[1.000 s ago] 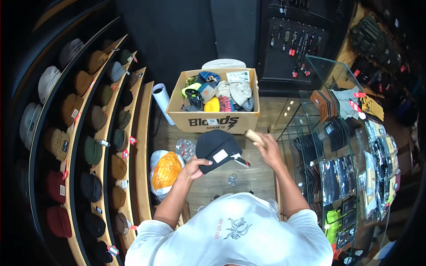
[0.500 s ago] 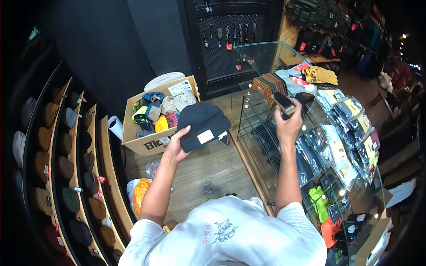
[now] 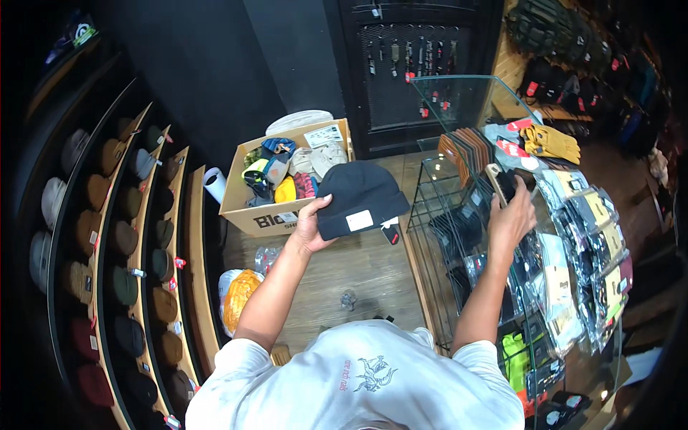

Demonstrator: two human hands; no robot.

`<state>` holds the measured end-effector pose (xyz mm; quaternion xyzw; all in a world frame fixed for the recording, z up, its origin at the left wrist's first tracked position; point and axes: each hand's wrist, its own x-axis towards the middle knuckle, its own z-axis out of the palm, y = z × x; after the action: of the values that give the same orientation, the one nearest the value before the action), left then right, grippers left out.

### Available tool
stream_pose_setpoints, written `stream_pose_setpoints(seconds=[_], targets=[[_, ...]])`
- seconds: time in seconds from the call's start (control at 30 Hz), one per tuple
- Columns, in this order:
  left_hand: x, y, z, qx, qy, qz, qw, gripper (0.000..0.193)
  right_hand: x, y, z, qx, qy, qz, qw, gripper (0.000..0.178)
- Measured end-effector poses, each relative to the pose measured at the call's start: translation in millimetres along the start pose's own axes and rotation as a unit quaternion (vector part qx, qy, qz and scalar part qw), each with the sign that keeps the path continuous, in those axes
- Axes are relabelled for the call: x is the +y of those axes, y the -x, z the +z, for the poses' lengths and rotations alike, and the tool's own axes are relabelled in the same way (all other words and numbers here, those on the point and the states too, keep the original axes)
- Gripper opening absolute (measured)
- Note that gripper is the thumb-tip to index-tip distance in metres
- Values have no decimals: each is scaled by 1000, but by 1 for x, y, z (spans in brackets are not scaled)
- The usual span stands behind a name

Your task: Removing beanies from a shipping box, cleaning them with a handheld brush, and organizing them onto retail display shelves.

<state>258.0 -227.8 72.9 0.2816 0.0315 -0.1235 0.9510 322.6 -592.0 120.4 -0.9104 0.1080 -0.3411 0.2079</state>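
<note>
My left hand [image 3: 314,223] grips a black knit beanie [image 3: 362,192] by its left edge, thumb on top. The beanie lies nearly flat in the air, its folded cuff towards me, with a white label on the cuff and a small black-and-red tag hanging at the right corner. In my right hand [image 3: 513,215] is a small brush [image 3: 499,183] with a tan back and dark bristles, turned on its side. That hand is over the glass display case [image 3: 469,77], apart from the beanie; its fingers partly cover the brush.
Beyond the beanie stands an open cardboard box [image 3: 247,221] of mixed caps. Shelves of hats [image 3: 132,287] line the left. On the case are brown leather-like pieces [image 3: 466,154], yellow gloves [image 3: 550,143] and several plastic-wrapped packs [image 3: 591,229]. A yellow-and-white bag [image 3: 240,294] lies on the floor.
The whole scene has shifted right in the picture. My right hand has rolled the brush from bristles upward to on its side. My left hand still holds the beanie in much the same pose.
</note>
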Motion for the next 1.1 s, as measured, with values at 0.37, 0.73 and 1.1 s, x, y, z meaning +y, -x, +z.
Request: stream_pose_setpoints(seconds=[0.37, 0.73, 1.1], targets=[[23, 78, -24, 111, -199, -27, 973, 58, -146, 107, 83, -544, -611, -53, 572, 49], [-35, 207, -142, 257, 56, 201, 944, 57, -256, 220, 83, -624, -579, -196, 487, 28], [-43, 357, -203, 369, 99, 212, 899, 48, -307, 349, 65, -621, -598, -281, 421, 26]])
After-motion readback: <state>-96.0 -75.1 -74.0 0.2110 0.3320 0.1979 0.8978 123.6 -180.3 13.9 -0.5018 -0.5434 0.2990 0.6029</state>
